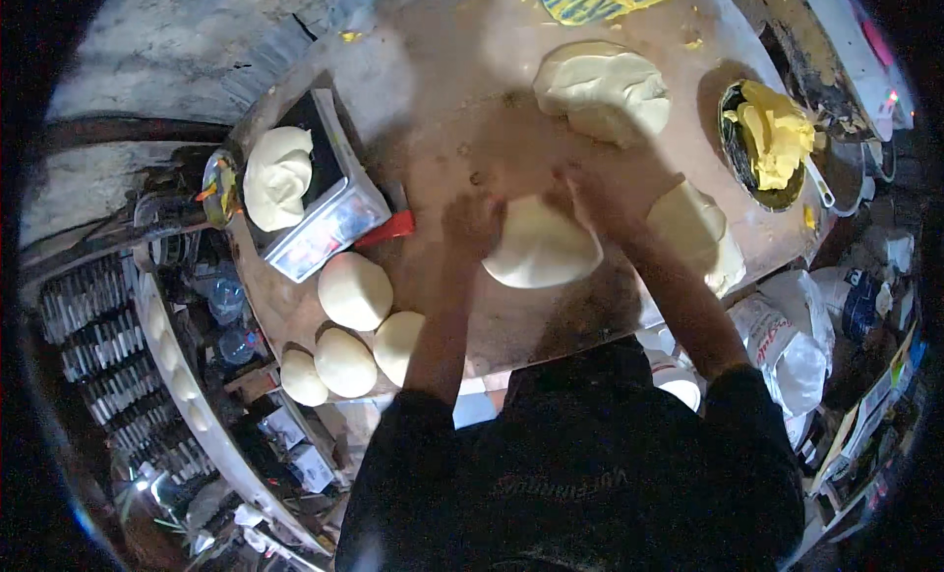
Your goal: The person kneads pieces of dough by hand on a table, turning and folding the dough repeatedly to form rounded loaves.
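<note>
A smooth pale piece of dough (543, 246) lies on the table in front of me, between my two hands. My left hand (476, 224) cups its left side, with the fingers dark and hard to make out. At its upper right edge is my right hand (594, 200), fingers curled in against the dough. Beyond them sits a larger folded mound of dough (605, 88). Another flattened piece of dough (726, 267) rests partly behind my right forearm. Several round dough balls, among them a large dough ball (355, 291), stand at the near left edge, one partly covered by my left forearm.
At the left, a scale (329, 228) carries a lump of dough (278, 179), with a red object (385, 229) beside it. A bowl of yellow fat (772, 138) with a handled tool stands far right. The wooden table (423, 110) ends close to my body; plastic bags (782, 341) lie beyond its right edge.
</note>
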Motion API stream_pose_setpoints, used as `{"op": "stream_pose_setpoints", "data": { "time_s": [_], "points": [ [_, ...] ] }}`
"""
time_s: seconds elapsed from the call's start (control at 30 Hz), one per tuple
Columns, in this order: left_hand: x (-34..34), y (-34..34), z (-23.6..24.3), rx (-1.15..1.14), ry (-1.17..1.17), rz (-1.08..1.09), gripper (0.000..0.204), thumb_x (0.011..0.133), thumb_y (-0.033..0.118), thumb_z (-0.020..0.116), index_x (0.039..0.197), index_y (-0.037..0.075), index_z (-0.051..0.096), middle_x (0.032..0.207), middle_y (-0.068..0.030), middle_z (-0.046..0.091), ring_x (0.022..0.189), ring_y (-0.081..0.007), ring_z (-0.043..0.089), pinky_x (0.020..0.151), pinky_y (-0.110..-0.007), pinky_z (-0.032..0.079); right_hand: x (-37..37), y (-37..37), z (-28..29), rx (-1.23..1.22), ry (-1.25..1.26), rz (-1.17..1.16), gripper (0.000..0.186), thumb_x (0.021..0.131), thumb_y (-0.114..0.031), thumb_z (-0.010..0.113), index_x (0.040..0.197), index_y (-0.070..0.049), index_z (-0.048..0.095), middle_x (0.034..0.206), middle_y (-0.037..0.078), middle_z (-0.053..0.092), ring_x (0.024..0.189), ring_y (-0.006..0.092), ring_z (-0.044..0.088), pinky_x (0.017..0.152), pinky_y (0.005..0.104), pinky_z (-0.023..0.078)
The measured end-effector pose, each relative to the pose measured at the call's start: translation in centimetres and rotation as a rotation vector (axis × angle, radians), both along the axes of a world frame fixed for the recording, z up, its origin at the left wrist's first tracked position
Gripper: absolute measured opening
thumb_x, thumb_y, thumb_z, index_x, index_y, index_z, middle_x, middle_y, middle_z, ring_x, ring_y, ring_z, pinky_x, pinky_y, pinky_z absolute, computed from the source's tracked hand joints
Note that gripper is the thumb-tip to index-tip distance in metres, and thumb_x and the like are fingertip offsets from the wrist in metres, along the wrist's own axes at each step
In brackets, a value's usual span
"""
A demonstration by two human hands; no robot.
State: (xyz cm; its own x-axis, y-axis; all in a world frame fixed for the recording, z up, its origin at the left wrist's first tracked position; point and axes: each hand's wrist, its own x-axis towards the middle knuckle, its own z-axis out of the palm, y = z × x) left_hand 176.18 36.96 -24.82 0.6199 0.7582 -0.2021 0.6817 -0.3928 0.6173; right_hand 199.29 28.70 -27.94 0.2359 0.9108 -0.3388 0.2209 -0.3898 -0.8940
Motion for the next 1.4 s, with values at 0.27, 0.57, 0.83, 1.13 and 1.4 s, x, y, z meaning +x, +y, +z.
{"op": "stream_pose_setpoints", "data": {
  "time_s": [0.27,0.57,0.83,1.13,1.4],
  "points": [
    [-0.6,-1.8,-0.2,-0.320,0.015,-0.002,0.094,0.053,0.057,0.091,0.130,0.016,0.056,0.121,-0.0161,0.066,0.107,-0.0360,0.065,0.093,-0.048,0.051,-0.7,5.4,2.4,0.005,0.168,0.420,0.053,0.100,-0.046,0.051,0.131,-0.003,0.051,0.126,0.022,0.055,0.116,0.0297,0.053,0.101,0.0421,0.040],
    [-3.1,0.4,3.4,-0.058,0.059,-0.088,0.110,0.052,0.056,0.091,0.140,0.005,0.049,0.139,-0.0201,0.054,0.129,-0.0383,0.050,0.108,-0.049,0.040,-2.8,-0.3,0.9,-0.025,0.255,-0.164,0.064,0.100,-0.050,0.048,0.149,-0.009,0.039,0.148,0.025,0.042,0.137,0.0308,0.042,0.116,0.0444,0.027],
    [0.4,1.9,0.0,-0.227,-0.229,-0.231,0.098,0.055,0.051,0.091,0.135,0.006,0.055,0.134,-0.0176,0.058,0.125,-0.0338,0.054,0.107,-0.046,0.042,-7.3,-2.3,2.7,0.234,-0.180,-0.284,0.060,0.100,-0.051,0.051,0.142,-0.008,0.050,0.137,0.022,0.055,0.127,0.0306,0.053,0.110,0.0447,0.038],
    [-12.6,-12.7,3.1,-0.383,-0.003,0.186,0.101,0.052,0.055,0.092,0.135,0.009,0.054,0.129,-0.0191,0.062,0.119,-0.0348,0.059,0.103,-0.047,0.044,-15.2,-9.2,2.0,-0.036,0.124,0.399,0.067,0.088,-0.057,0.066,0.135,-0.009,0.057,0.129,0.019,0.061,0.119,0.0354,0.057,0.106,0.0460,0.042],
    [-11.0,-7.5,-2.2,0.202,-0.017,0.226,0.095,0.061,0.064,0.084,0.131,0.007,0.054,0.125,-0.0218,0.062,0.111,-0.0387,0.062,0.095,-0.048,0.049,-12.7,0.0,-3.0,0.117,0.040,0.458,0.066,0.085,-0.053,0.070,0.134,-0.012,0.059,0.133,0.018,0.056,0.119,0.0370,0.056,0.104,0.0470,0.043]
  ]
}}
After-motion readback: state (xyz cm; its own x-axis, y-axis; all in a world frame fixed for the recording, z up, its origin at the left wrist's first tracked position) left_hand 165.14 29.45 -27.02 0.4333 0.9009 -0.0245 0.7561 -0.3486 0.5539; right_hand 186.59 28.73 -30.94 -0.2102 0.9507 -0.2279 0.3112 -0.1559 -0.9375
